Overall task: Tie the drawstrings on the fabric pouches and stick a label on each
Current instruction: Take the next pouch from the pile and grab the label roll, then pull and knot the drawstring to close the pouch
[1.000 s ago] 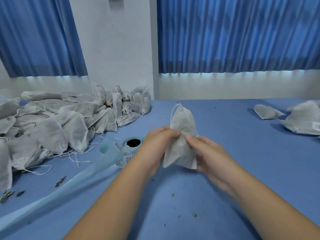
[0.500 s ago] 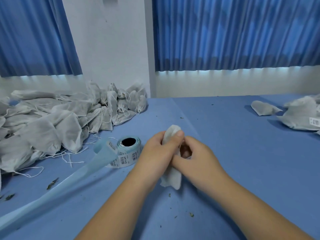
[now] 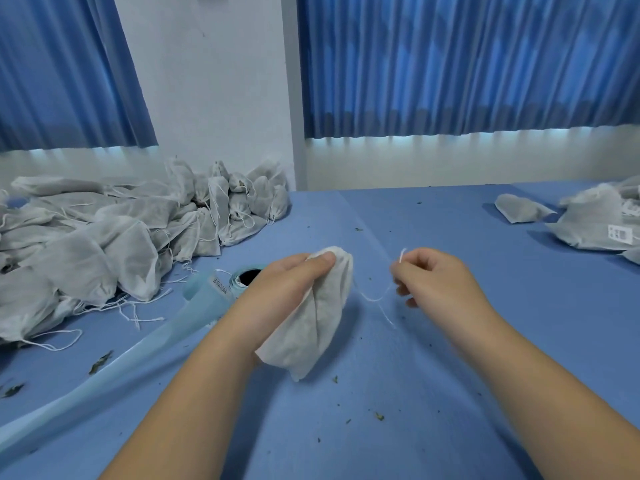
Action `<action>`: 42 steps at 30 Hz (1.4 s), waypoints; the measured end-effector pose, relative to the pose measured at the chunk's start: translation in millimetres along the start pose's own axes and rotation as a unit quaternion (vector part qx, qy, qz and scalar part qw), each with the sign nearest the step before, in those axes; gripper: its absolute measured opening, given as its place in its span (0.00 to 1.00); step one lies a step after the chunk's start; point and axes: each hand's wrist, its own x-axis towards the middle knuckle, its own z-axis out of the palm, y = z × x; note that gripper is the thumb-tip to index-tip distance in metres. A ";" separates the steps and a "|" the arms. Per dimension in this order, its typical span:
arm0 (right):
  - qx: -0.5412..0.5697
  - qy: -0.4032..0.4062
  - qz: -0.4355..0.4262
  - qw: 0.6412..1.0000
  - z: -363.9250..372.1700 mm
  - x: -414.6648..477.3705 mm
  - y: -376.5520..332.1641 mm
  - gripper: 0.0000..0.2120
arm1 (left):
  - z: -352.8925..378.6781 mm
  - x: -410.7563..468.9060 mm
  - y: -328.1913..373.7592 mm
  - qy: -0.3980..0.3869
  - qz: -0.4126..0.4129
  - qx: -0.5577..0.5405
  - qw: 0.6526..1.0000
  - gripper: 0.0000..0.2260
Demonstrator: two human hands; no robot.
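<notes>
Head view looks down on a blue cloth-covered table (image 3: 450, 393); the left hand (image 3: 291, 289) grips a white fabric drawstring pouch (image 3: 318, 317) near its gathered top, thumb pressed over the cloth, the pouch hanging down toward the table in front of the person; the right hand (image 3: 436, 282), apart from the pouch to its right, pinches a thin white drawstring (image 3: 375, 299) between thumb and fingertips, the string sagging in a loop from the pouch's neck to that hand. A roll of pale blue barcode labels (image 3: 242, 277) sits just behind the left wrist, its blue backing strip (image 3: 104, 375) trailing to the lower left; a heap of grey-white pouches (image 3: 121, 237) lies at far left; several pouches (image 3: 588, 220), one with a label visible, lie at far right; small green leaf crumbs (image 3: 379, 415) dot the cloth.
</notes>
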 end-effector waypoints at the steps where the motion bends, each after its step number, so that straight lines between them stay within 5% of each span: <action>1: -0.076 0.023 -0.024 0.997 -3.4 1.6 1.6 0.03 | -2.4 1.9 0.0 0.003 -0.007 -0.002 1.000 0.07; 3: -0.179 0.060 -0.081 0.979 -7.6 2.8 4.6 0.08 | -4.6 3.8 2.2 0.013 -0.030 -0.003 0.999 0.16; 5: -0.155 0.055 -0.129 0.978 -7.0 0.4 2.7 0.14 | -3.4 1.7 6.1 0.015 -0.058 -0.037 0.998 0.24; 9: -0.062 -0.088 -0.185 0.977 8.8 -14.9 -3.8 0.23 | -2.7 -6.5 6.2 -0.006 -0.078 -0.026 0.997 0.30; 12: -0.039 -0.179 -0.181 0.966 19.7 -23.6 -2.5 0.24 | -1.2 -10.3 3.3 -0.054 -0.075 -0.011 0.996 0.27; 15: 0.021 -0.229 -0.131 0.964 20.6 -27.0 -7.8 0.13 | 0.0 -12.4 4.1 -0.065 -0.051 0.003 0.997 0.16; 21: 0.014 -0.199 -0.104 0.974 -1.0 -23.4 -19.1 0.09 | 0.0 -17.9 13.9 -0.057 -0.021 0.124 0.990 0.19; 24: 0.036 -0.216 -0.116 0.969 -8.4 -25.8 -26.0 0.11 | 6.0 -17.8 20.6 -0.063 -0.015 0.226 0.972 0.11; 28: 0.048 -0.238 -0.125 0.962 -14.4 -24.9 -27.6 0.09 | 12.1 -33.5 17.7 -0.062 0.118 0.181 0.974 0.13; 30: 0.033 -0.231 -0.126 0.964 -14.5 -24.1 -26.4 0.08 | 12.2 -31.7 14.1 -0.033 0.166 0.228 0.959 0.05; 33: 0.023 -0.212 -0.127 0.969 -9.5 -25.3 -25.3 0.10 | 12.4 -26.5 14.8 0.021 0.220 0.381 0.898 0.06; 35: 0.027 -0.205 -0.132 0.969 -7.2 -26.1 -24.3 0.11 | 16.2 -27.2 11.8 0.028 0.227 0.403 0.886 0.07; 42: 0.052 -0.186 -0.148 0.970 -11.3 -23.9 -23.2 0.07 | 35.1 -24.6 -1.9 0.021 0.202 0.299 0.932 0.10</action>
